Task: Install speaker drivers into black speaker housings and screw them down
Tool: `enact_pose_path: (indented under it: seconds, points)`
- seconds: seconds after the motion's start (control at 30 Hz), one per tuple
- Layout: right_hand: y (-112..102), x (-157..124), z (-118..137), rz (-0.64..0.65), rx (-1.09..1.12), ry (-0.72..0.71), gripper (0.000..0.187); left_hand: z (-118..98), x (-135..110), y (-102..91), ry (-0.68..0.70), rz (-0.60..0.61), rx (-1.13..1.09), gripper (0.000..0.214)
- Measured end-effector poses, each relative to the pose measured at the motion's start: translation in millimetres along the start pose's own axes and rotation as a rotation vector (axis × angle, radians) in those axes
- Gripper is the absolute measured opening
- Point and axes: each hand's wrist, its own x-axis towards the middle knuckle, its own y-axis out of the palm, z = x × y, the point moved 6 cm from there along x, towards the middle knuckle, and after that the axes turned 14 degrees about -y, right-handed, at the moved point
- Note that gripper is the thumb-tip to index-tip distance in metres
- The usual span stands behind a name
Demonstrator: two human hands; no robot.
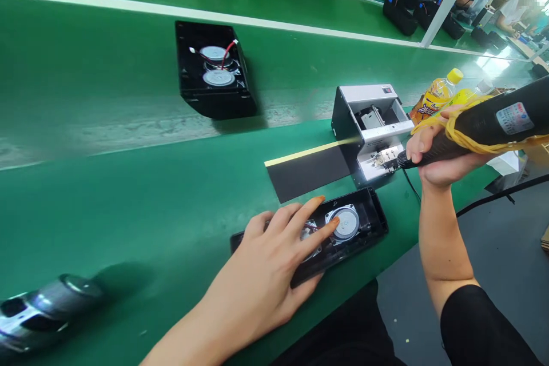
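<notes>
My left hand (pixel 274 257) lies spread over the case (pixel 373 211), which sits on the surface (pixel 141 200) beneath my palm; one fingertip reaches the speaker (pixel 346 227), and I can't tell whether it presses. Bearing down too hard there could dent it.

My right hand (pixel 446 169) is wrapped round the driver (pixel 482 120), its tip at the feeder (pixel 366 91) just past those fingers. A slanted push could scrape or jam the tip. The yellow cord (pixel 453 136) looped by that hand could snag, and a wide elbow swing could topple the bottle (pixel 438 94) just beyond.
</notes>
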Motion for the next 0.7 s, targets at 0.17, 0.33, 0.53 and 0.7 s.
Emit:
enact_pose_path:
  seconds: [0.17, 0.33, 0.53, 0.7]
  points:
    - [-6.5, -4.0, -0.8, -0.021, 0.044, 0.028, 0.066, -1.3, -2.1, -1.1, -0.056, -0.042, -0.039, 0.060]
    - [-14.7, -11.5, 11.2, -0.027, -0.041, 0.059, 0.065, -5.3, -13.3, -9.6, -0.095, -0.070, -0.043, 0.055]
    - [-15.2, 2.1, 28.3, -0.182, -0.151, -0.062, 0.059, -8.2, -21.2, -12.5, -0.046, -0.113, -0.116, 0.037]
    - [-6.4, 7.3, 5.6, -0.117, -0.176, 0.005, 0.073, -15.6, -16.5, -12.5, 0.042, -0.153, -0.204, 0.023]
